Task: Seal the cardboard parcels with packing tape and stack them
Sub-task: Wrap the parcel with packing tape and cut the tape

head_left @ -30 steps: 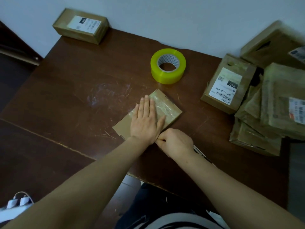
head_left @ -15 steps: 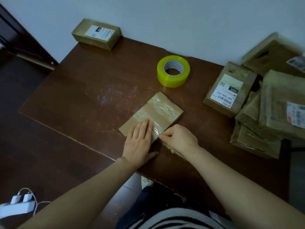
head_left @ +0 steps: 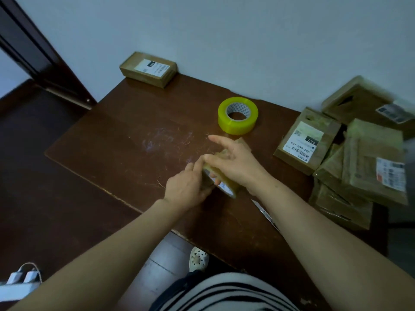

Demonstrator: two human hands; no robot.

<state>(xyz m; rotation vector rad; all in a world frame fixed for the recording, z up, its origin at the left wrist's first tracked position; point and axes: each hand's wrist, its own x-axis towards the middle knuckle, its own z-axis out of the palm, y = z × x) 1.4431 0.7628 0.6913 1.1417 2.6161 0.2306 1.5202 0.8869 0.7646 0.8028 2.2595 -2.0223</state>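
Observation:
A small taped cardboard parcel (head_left: 221, 184) is tilted up on its edge at the middle of the brown table (head_left: 125, 140), its labelled side showing underneath. My left hand (head_left: 187, 187) grips its near left end. My right hand (head_left: 235, 160) holds it from above and the right, thumb round its edge, index finger stretched out. A yellow roll of packing tape (head_left: 238, 114) lies flat just behind, untouched. Most of the parcel is hidden by my hands.
One sealed parcel (head_left: 148, 68) sits at the table's far left corner by the wall. A loose pile of several parcels (head_left: 350, 153) fills the right side. A thin strip (head_left: 265, 213) lies near the front edge. A power strip (head_left: 18, 283) is on the floor.
The parcel lay flat under my pressing left hand; now both hands have lifted and tipped it onto its edge. The view has shifted so the table sits lower and further right.

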